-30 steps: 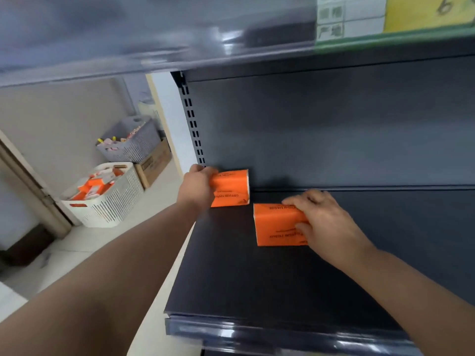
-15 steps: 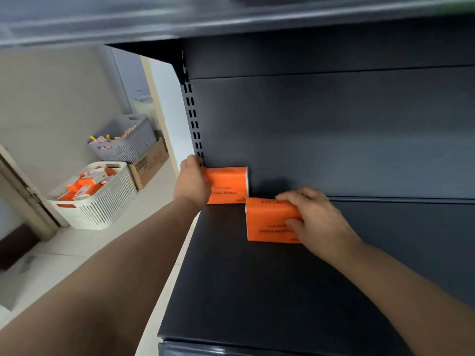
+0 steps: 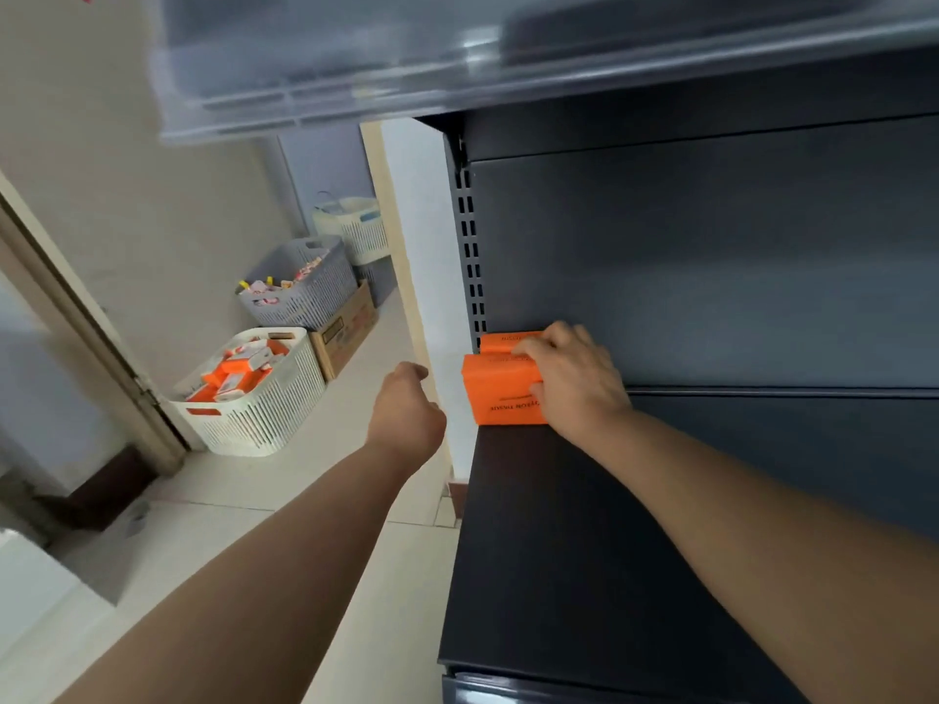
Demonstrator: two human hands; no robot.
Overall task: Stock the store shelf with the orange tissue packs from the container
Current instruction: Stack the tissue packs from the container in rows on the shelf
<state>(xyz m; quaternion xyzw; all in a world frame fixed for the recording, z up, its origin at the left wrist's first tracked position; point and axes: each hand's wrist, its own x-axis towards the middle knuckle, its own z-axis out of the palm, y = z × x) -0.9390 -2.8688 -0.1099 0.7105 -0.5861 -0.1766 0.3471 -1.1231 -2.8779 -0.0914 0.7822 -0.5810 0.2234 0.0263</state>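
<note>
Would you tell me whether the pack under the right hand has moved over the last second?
Yes: the front pack slid left along the shelf toward the slotted upright, now before the rear pack.

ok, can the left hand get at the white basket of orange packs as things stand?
Probably yes. The left hand holds nothing, clear of the shelf, with only bare floor between it and the open-topped white basket. The basket sits low, so expect a bend.
</note>
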